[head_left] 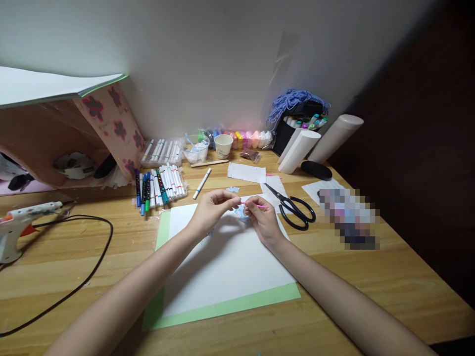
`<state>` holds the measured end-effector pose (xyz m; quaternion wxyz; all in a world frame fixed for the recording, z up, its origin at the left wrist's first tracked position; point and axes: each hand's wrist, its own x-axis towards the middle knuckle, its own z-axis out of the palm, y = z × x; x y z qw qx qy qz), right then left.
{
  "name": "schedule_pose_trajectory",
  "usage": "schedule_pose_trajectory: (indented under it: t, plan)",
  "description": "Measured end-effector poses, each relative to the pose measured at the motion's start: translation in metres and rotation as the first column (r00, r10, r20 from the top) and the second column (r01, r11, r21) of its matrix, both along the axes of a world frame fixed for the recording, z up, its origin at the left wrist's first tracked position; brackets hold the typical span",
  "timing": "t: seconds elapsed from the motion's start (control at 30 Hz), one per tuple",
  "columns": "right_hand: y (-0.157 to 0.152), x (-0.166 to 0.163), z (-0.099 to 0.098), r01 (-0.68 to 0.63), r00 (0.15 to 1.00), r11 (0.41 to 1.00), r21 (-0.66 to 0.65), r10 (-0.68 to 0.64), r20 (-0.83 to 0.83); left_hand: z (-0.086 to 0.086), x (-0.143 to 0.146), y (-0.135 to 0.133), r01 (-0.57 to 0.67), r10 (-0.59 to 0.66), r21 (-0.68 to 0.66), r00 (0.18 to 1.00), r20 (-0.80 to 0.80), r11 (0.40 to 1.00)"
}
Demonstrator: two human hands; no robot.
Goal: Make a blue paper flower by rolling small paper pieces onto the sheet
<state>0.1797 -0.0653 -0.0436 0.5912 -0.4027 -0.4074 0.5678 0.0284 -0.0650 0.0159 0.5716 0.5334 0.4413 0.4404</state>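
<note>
Thin pink stick (243,202) above white paper sheet (222,277), taken as dial centre; 12 faces the wall. Left hand (213,210): thumb and index clamped on its 9 o'clock end. Right hand (265,222): fingers pinched round its 3 o'clock length. Two-point grip presumably steadies so slim a piece. Blue-and-white scrap (243,213) beside fingertips; cannot tell whether held. Black-handled scissors (284,199) at 3 o'clock, probably for easy reach. Green sheet (222,311) underneath likely shields tabletop (352,296).

a grey wall (185,64) stands behind a wood-grain table (44,267); at right, a dark brown surface (419,133) lies in shadow.
</note>
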Motion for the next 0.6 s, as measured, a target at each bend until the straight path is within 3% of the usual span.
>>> schedule_pose_trajectory:
  t: [0.33,0.6]
  plan:
    - [0.000,0.003,-0.008,-0.011,0.998,0.999,0.036,0.009,0.060,-0.004,0.012,-0.002,-0.029,0.038,0.119,0.996,-0.081,0.993]
    - [-0.003,0.002,-0.001,0.081,0.990,0.990,0.117,-0.094,0.108,-0.004,0.016,-0.011,0.043,0.088,0.400,0.948,-0.305,0.916]
